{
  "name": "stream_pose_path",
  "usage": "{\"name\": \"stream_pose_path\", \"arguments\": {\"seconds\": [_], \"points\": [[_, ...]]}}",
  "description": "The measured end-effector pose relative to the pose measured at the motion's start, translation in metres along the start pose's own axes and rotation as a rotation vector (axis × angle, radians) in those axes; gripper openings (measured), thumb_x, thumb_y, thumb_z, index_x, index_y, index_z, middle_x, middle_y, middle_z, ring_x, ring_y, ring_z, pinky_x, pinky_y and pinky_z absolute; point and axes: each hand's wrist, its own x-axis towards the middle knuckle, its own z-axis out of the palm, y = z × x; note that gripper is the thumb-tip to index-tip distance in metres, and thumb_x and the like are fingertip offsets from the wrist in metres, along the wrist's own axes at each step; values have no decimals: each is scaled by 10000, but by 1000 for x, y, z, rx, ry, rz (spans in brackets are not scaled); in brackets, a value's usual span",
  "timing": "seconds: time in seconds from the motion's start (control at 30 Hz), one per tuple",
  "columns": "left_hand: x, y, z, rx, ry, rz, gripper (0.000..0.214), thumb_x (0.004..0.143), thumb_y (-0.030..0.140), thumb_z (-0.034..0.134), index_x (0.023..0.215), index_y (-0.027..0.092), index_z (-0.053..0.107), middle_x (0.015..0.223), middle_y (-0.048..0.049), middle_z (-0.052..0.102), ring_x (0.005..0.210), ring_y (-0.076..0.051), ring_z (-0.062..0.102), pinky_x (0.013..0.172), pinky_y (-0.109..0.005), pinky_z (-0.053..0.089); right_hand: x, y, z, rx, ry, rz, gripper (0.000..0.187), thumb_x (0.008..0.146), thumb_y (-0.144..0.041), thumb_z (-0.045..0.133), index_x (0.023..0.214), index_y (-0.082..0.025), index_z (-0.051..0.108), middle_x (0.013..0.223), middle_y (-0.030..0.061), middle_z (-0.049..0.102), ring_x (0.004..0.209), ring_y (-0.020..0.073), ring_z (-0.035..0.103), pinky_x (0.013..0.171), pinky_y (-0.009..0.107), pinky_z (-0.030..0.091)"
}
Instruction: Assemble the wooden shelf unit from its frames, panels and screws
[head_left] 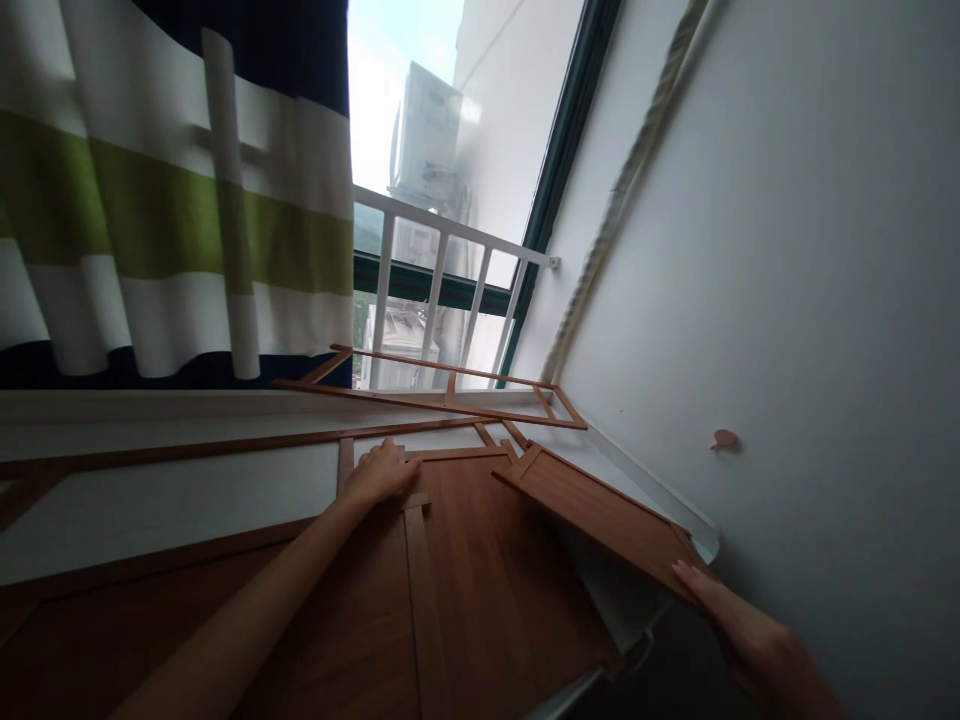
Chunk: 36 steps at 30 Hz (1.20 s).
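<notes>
My right hand (pixel 731 610) grips the near end of a narrow brown wooden panel (pixel 600 505), which slants up to the left. The fingertips lie on its upper face; the thumb is hidden. My left hand (pixel 384 472) is closed over the back edge of the large brown wooden panelling, beside an upright of the open wooden frame (pixel 247 447). Some of its fingers are hidden behind the wood. Between the hands lies a wide wooden panel (pixel 495 550), and a raised strip (pixel 424 600) runs along its left side. Another wooden panel (pixel 337 620) spreads under my left forearm.
A second open wooden frame (pixel 450 390) rests along the white sill by the window. Behind it stand white railings (pixel 439 270). A striped curtain (pixel 172 200) hangs at left. The white wall (pixel 810 250) at right carries a small pink hook (pixel 724 440) and a braided cord (pixel 619 190).
</notes>
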Motion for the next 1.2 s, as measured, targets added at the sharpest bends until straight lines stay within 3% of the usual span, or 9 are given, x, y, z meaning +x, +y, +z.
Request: {"name": "stream_pose_path", "arguments": {"seconds": [0.07, 0.2, 0.3, 0.4, 0.5, 0.57, 0.73, 0.97, 1.2], "points": [[4, -1, 2, -22, 3, -13, 544, 780, 433, 365, 1147, 36, 426, 1159, -239, 516, 1096, -329, 483, 850, -365, 392, 4, 3, -23, 20, 71, 38, 638, 795, -56, 314, 1381, -249, 156, 1270, 21, 450, 1107, 135, 478, 887, 235, 446], [3, 1, 4, -52, 3, -20, 502, 767, 402, 381, 1130, 61, 451, 1207, -236, 475, 1139, -350, 436, 856, -391, 378, 23, 1, -70, 55, 65, 130, 493, 837, -129, 376, 1304, -267, 299, 1124, -8, 574, 902, 120, 602, 642, 121, 508], [1, 3, 5, -82, 1, -20, 486, 759, 386, 393, 1122, 71, 462, 1225, -220, 460, 1158, -348, 413, 882, -393, 359, 54, -1, -91, -41, 121, 131, 432, 846, -181, 384, 1272, -247, 363, 1133, 5, 569, 874, 151, 615, 614, 168, 520], [3, 3, 7, -125, -12, -29, 489, 754, 381, 401, 1133, 77, 454, 1230, -205, 461, 1155, -336, 421, 877, -373, 365, 108, -8, -96, -166, 244, 76, 411, 826, -114, 321, 1212, -191, 438, 1135, 46, 567, 909, 182, 602, 676, 244, 520], [6, 1, 8, -176, -27, -47, 465, 773, 370, 378, 1139, 92, 449, 1223, -188, 479, 1127, -303, 462, 845, -334, 388, 181, -25, -84, -234, 109, 160, 453, 780, 10, 314, 1180, -130, 473, 1154, 83, 551, 968, 180, 571, 787, 261, 480], [7, 0, 9, -201, -24, -50, 455, 780, 356, 373, 1144, 92, 443, 1228, -186, 477, 1129, -294, 464, 838, -323, 392, 232, -40, -67, -251, -3, 241, 389, 808, 9, 348, 1129, -143, 505, 1122, 87, 564, 957, 174, 570, 760, 242, 476], [3, -1, 8, -233, -10, -40, 424, 779, 311, 387, 1122, 71, 457, 1212, -205, 484, 1158, -304, 436, 862, -334, 383, 323, -77, -8, -298, -44, 387, 179, 895, -190, 455, 1038, -112, 529, 932, 55, 580, 837, 156, 573, 714, 313, 491], [1, -1, 10, -261, 6, -54, 372, 786, 273, 384, 1102, 102, 480, 1189, -177, 515, 1123, -267, 477, 862, -309, 386, 356, -104, 58, -317, -95, 580, 272, 879, -309, 501, 1068, -115, 517, 994, 69, 545, 866, 165, 550, 741, 343, 482], [-5, 3, 7, -223, 26, -151, 412, 771, 272, 403, 1115, 56, 473, 1153, -244, 508, 1092, -330, 486, 858, -380, 386, 360, -97, 74, -261, -170, 587, 289, 874, -307, 510, 1098, -126, 505, 1060, 78, 524, 921, 183, 534, 774, 369, 471]]}}
